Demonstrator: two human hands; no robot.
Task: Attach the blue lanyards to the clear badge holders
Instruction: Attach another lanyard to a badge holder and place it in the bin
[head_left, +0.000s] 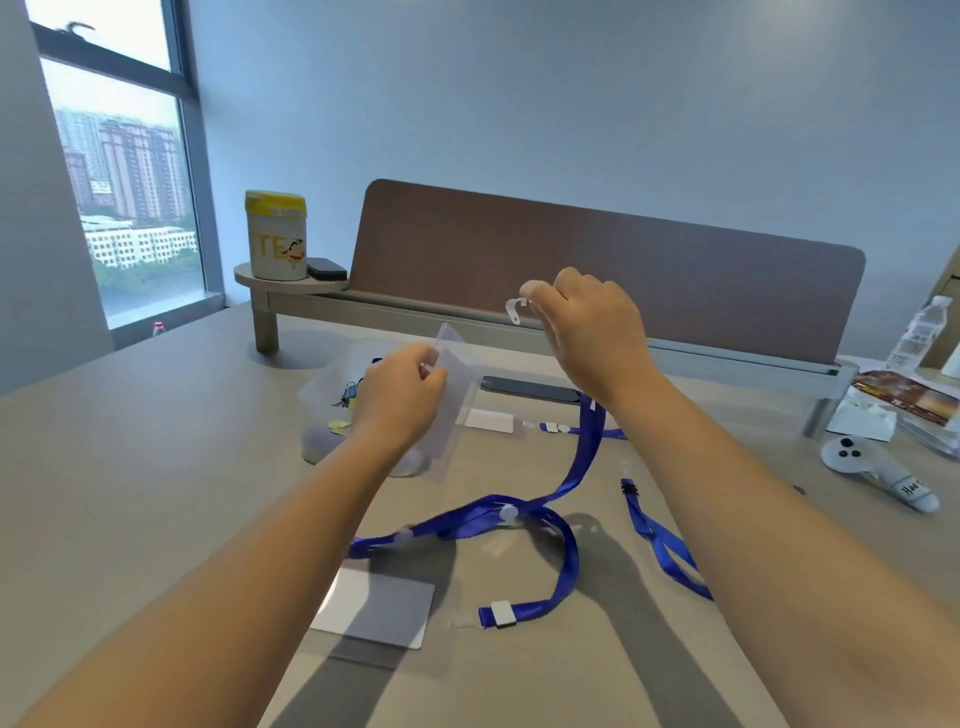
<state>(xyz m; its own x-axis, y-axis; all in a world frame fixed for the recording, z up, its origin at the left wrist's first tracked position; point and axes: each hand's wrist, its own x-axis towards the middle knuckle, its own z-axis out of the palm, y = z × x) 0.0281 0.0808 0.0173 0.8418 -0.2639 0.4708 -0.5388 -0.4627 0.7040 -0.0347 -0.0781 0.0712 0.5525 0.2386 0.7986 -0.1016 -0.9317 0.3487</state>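
Clear plastic is the material in play: the left hand (402, 392), at the centre of the frame, pinches a clear badge holder (457, 395) by its upper edge, thumb and fingers curled onto it, holding it tilted above the tabletop (156, 441). The right hand (587, 322), higher and to the right, pinches the translucent strap clip (515, 310) at the end of a blue lanyard (587, 447), whose ribbon hangs from under that hand and loops across the tabletop in the lower centre. The clip and the holder are apart, so the threading step looks not yet done.

To do it well, the clip's free end should probably be brought down to the slot along the holder's top edge, which I cannot make out clearly, with the left hand keeping that edge steady and facing the clip. The holder is thin and flexible, so gripping close to the slot would likely stop it bending away. Once through, the strap would need folding back and snapping shut.

Lower in the frame a second badge holder (379, 605) lies flat, with another lanyard end (501, 613) just beside it, and a further lanyard (660, 540) lies at right. A clear container (322, 400) of small clips sits behind the left hand.
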